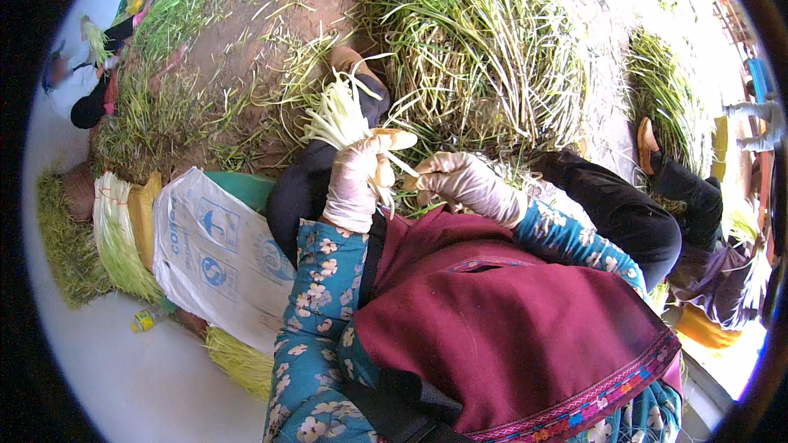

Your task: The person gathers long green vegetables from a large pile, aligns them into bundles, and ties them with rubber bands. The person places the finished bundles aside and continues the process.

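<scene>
Gloved in thin pale material, my left hand (363, 175) is closed around a small bundle of pale stalks (337, 112), whose cut-looking ends fan out above the fist. Just to its right, my right hand (462, 183), gloved too, pinches a pale stalk (400, 164) between thumb and fingertips. That stalk reaches across to the left hand. Both hands are above my lap, over a maroon apron (505, 314). A large heap of long green-and-pale stalks (480, 55) lies on the ground beyond them.
At left, a white printed sack (228, 258) lies beside a tied bundle of pale stalks (120, 227). A plastic bottle (144, 320) lies near them. Loose leaves litter the brown ground (228, 43). Co-workers sit at the upper left (80, 83) and far right (695, 215).
</scene>
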Action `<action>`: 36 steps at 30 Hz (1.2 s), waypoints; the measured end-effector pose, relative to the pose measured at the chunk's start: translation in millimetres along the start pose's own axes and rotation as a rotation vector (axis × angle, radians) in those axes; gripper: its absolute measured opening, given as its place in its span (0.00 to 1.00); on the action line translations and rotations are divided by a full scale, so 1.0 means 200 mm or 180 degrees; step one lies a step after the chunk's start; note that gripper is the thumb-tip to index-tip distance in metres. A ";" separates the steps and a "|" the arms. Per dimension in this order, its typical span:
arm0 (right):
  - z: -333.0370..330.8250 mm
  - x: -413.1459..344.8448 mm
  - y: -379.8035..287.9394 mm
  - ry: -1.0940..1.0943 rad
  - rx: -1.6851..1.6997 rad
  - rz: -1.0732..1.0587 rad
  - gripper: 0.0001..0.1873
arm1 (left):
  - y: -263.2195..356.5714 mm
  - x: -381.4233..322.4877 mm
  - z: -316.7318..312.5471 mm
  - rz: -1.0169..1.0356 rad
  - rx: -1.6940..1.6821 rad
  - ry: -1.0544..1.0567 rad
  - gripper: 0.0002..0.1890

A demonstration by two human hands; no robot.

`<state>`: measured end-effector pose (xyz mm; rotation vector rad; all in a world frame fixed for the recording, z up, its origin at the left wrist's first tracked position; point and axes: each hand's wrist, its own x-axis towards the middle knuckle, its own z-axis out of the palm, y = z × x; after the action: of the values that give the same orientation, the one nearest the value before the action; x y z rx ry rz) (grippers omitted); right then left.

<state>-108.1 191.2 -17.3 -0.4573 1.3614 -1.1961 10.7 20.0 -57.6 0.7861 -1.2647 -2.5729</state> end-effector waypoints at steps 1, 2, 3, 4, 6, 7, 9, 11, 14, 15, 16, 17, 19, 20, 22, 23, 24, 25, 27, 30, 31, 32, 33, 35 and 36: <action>-0.02 -0.01 0.01 0.0014 0.0264 0.0323 0.08 | 0.00 0.00 0.00 -0.0027 -0.0080 -0.0100 0.19; -0.04 -0.02 0.02 -0.0093 0.0509 0.0407 0.08 | 0.01 0.00 0.00 -0.0058 -0.0229 -0.0316 0.20; -0.05 -0.02 0.03 -0.0245 0.0824 0.0406 0.08 | 0.02 0.01 -0.01 -0.0057 -0.0263 -0.0430 0.19; -0.04 -0.01 0.04 -0.0319 0.0753 0.0254 0.08 | 0.03 0.02 -0.01 -0.0082 -0.0270 -0.0583 0.18; -0.03 -0.01 0.04 -0.0520 0.0900 0.0296 0.10 | 0.02 0.03 0.01 0.0079 -0.0445 -0.0738 0.15; -0.01 0.00 0.04 -0.0621 0.0834 0.0094 0.14 | 0.02 0.02 0.01 0.0051 -0.0487 -0.0757 0.15; 0.00 -0.01 0.02 -0.0787 0.0673 0.0016 0.13 | 0.01 0.02 0.03 0.0052 -0.0572 -0.0772 0.15; -0.01 -0.03 0.01 -0.0702 0.0644 0.0024 0.11 | -0.02 0.02 0.05 0.0420 -0.0577 -0.0720 0.15; -0.06 -0.04 0.05 -0.0381 -0.0203 0.0232 0.08 | -0.02 0.04 0.03 0.0164 -0.0686 -0.1015 0.16; -0.08 -0.03 0.09 -0.0141 -0.1017 0.0088 0.08 | 0.00 0.05 0.00 -0.0139 -0.0805 -0.1234 0.16; -0.11 -0.02 0.15 0.0074 -0.1802 -0.0170 0.09 | 0.02 0.06 -0.02 -0.0297 -0.1036 -0.1545 0.17; -0.13 -0.01 0.21 0.0302 -0.2526 -0.0600 0.09 | 0.01 0.05 -0.03 -0.0146 -0.1037 -0.1267 0.17; -0.24 0.01 0.35 0.0494 -0.3777 -0.0826 0.09 | 0.02 0.04 -0.05 0.0168 -0.1390 -0.1293 0.18; -0.30 0.01 0.42 0.0519 -0.4465 -0.0596 0.08 | 0.03 0.04 -0.05 0.0183 -0.1451 -0.1106 0.17; -0.44 0.00 0.51 0.0388 -0.5316 0.0467 0.06 | 0.04 0.02 -0.06 0.0332 -0.1554 -0.1090 0.15; -0.52 -0.02 0.51 0.0437 -0.5213 0.0653 0.05 | 0.04 0.02 -0.06 0.0315 -0.1475 -0.0748 0.15; -0.56 -0.04 0.50 0.0621 -0.5336 0.0442 0.05 | 0.04 0.01 -0.06 0.0286 -0.1327 -0.0317 0.15; -0.58 -0.06 0.47 0.0658 -0.5534 0.0711 0.06 | 0.04 0.01 -0.05 0.0191 -0.1358 -0.0328 0.14; -0.56 -0.10 0.37 0.1062 -0.4250 -0.0407 0.12 | 0.05 0.01 -0.05 0.0036 -0.1425 -0.0448 0.14; -0.31 -0.04 0.26 0.0086 -0.1220 -0.1449 0.20 | 0.05 0.02 -0.05 0.0220 -0.1354 -0.0378 0.14; -0.24 -0.05 0.24 -0.0256 -0.1200 -0.1269 0.19 | 0.05 0.03 -0.05 0.0265 -0.1328 -0.0389 0.13; -0.18 -0.05 0.24 -0.0607 -0.1128 -0.1145 0.19 | 0.04 0.03 -0.05 0.0376 -0.1386 -0.0339 0.13; -0.14 -0.05 0.24 -0.1029 -0.1123 -0.0850 0.18 | 0.05 0.04 -0.06 0.0494 -0.1514 -0.0392 0.13; -0.11 -0.05 0.28 -0.0976 -0.1468 0.0087 0.13 | 0.06 0.05 -0.07 0.0681 -0.1788 -0.0562 0.14; -0.14 -0.06 0.29 -0.0761 -0.1313 0.0063 0.13 | 0.07 0.06 -0.07 0.0777 -0.1890 -0.0572 0.14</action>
<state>-108.7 234.7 -67.1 -0.8489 1.3983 -0.8106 7.7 -2.9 -59.0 0.2694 -0.5201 -2.6285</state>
